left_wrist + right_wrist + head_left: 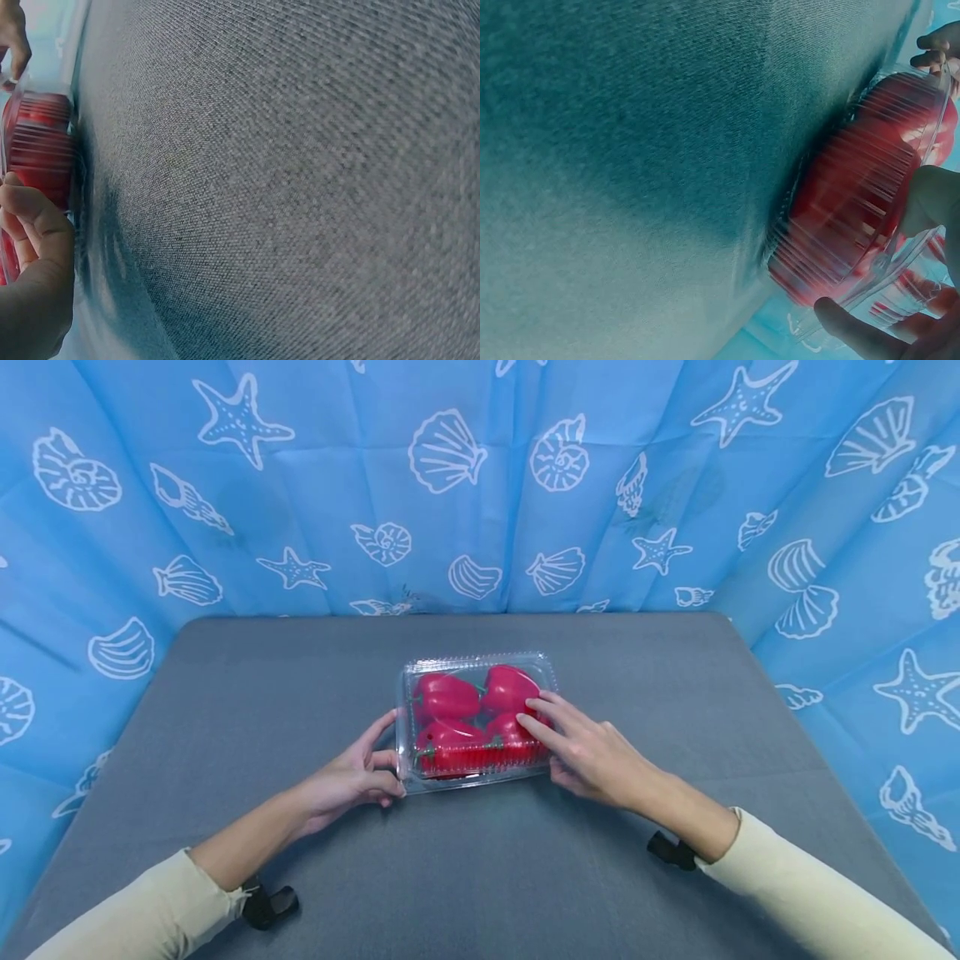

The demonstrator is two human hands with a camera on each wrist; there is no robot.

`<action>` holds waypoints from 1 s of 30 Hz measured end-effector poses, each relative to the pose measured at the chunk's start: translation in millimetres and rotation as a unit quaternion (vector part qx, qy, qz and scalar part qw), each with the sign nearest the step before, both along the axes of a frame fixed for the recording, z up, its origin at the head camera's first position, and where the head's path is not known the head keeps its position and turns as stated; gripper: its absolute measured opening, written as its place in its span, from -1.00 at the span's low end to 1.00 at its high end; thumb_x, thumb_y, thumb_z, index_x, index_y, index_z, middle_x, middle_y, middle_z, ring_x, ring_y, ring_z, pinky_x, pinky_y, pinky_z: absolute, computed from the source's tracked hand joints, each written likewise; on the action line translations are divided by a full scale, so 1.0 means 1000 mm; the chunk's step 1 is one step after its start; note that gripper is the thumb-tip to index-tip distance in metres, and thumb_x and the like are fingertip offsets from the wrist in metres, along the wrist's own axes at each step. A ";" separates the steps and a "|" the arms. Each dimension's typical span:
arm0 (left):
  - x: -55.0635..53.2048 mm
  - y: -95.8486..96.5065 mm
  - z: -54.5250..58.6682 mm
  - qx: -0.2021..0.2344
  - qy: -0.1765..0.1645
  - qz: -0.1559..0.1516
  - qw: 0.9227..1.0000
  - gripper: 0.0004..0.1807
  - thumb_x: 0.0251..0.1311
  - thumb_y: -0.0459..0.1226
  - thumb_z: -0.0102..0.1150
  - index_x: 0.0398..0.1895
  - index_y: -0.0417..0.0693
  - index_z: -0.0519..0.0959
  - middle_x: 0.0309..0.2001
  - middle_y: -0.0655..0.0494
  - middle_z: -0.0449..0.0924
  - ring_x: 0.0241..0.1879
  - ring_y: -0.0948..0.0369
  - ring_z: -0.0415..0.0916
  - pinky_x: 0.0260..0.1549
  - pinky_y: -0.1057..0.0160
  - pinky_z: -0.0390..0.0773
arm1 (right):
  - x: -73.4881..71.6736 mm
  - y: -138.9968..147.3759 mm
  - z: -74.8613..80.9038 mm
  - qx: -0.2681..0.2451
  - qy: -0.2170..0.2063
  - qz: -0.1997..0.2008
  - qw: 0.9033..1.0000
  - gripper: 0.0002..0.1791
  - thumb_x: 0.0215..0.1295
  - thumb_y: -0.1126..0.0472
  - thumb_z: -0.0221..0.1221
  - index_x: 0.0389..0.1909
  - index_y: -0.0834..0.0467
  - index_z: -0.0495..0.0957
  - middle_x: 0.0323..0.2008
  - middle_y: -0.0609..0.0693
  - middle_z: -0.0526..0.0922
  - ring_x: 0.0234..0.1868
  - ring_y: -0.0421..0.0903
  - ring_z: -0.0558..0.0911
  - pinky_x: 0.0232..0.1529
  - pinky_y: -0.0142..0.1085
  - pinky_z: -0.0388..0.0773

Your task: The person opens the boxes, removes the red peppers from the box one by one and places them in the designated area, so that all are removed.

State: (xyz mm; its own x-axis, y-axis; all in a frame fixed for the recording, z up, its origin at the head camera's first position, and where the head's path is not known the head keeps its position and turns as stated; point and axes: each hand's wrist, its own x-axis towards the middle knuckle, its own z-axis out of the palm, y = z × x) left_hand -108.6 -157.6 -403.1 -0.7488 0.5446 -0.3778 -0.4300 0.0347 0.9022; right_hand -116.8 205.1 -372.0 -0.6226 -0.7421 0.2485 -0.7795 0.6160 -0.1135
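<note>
A clear plastic clamshell container [474, 779] with ribbed sides sits near the middle of the grey table. Inside are several red bell peppers [448, 697] with green stems. At the container's left edge, my left hand [347, 783] grips the rim, thumb at the near corner and index finger farther up the side. My right hand [596, 758] holds the right end, two fingers lying over the lid and the rest hidden low beside the wall. In the right wrist view, fingers and thumb curl round the container's ribbed wall [847, 202].
Grey cloth covers the table [480, 877]. Behind it and on both sides hangs a blue curtain [315, 485] printed with white shells and starfish. A black strap [270, 906] is at the left wrist, and another black strap [671, 852] is at the right.
</note>
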 end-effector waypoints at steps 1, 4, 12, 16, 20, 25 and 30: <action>0.000 0.000 0.000 0.001 0.000 0.000 1.000 0.13 0.14 -0.44 0.24 0.60 0.35 -0.25 -0.14 0.06 0.58 -0.26 0.13 0.58 -0.22 0.23 0.56 | 0.000 0.000 0.000 0.002 0.001 0.000 1.000 0.03 -0.22 0.20 0.59 0.40 0.14 0.36 0.38 0.18 0.30 0.40 0.15 0.27 -0.38 -0.31 0.63; 0.000 0.000 -0.001 0.004 0.001 -0.002 1.000 0.13 0.14 -0.44 0.24 0.60 0.36 -0.25 -0.11 0.05 0.59 -0.25 0.13 0.58 -0.21 0.23 0.56 | 0.000 -0.001 -0.001 0.004 0.005 0.000 1.000 0.04 -0.23 0.20 0.60 0.39 0.14 0.37 0.38 0.18 0.31 0.40 0.15 0.28 -0.40 -0.33 0.61; 0.000 -0.002 -0.001 0.013 0.001 -0.007 1.000 0.15 0.13 -0.44 0.24 0.60 0.36 -0.27 -0.09 0.05 0.60 -0.25 0.15 0.57 -0.20 0.25 0.56 | -0.001 -0.002 -0.003 0.005 0.016 0.001 1.000 0.01 -0.22 0.19 0.59 0.38 0.14 0.38 0.38 0.19 0.32 0.39 0.15 0.30 -0.44 -0.37 0.57; 0.001 -0.002 0.000 0.011 -0.002 -0.005 1.000 0.15 0.14 -0.43 0.24 0.60 0.35 -0.28 -0.10 0.05 0.60 -0.25 0.15 0.57 -0.20 0.24 0.55 | -0.001 -0.002 -0.002 0.010 0.017 0.000 1.000 0.00 -0.20 0.18 0.59 0.38 0.14 0.38 0.37 0.18 0.33 0.38 0.15 0.32 -0.45 -0.38 0.56; 0.001 -0.001 0.002 0.008 -0.006 -0.003 1.000 0.14 0.15 -0.43 0.22 0.60 0.36 -0.28 -0.09 0.04 0.60 -0.23 0.15 0.58 -0.18 0.24 0.55 | -0.001 -0.002 -0.001 0.020 0.017 0.002 1.000 0.00 -0.20 0.17 0.59 0.38 0.14 0.39 0.36 0.19 0.36 0.38 0.16 0.33 -0.45 -0.37 0.57; 0.000 -0.001 0.002 0.001 -0.004 -0.001 1.000 0.12 0.17 -0.43 0.22 0.60 0.37 -0.27 -0.05 0.01 0.60 -0.22 0.13 0.58 -0.16 0.22 0.54 | -0.001 -0.003 0.002 0.036 0.017 0.004 0.999 0.00 -0.20 0.15 0.59 0.37 0.15 0.40 0.35 0.19 0.37 0.37 0.17 0.34 -0.43 -0.34 0.59; 0.000 0.000 0.001 -0.003 -0.006 0.000 1.000 0.12 0.17 -0.43 0.22 0.59 0.39 -0.25 -0.04 -0.02 0.59 -0.23 0.12 0.57 -0.16 0.21 0.54 | -0.001 -0.003 0.004 0.052 0.012 0.004 0.999 -0.01 -0.18 0.14 0.59 0.37 0.16 0.39 0.36 0.20 0.37 0.37 0.19 0.35 -0.41 -0.33 0.61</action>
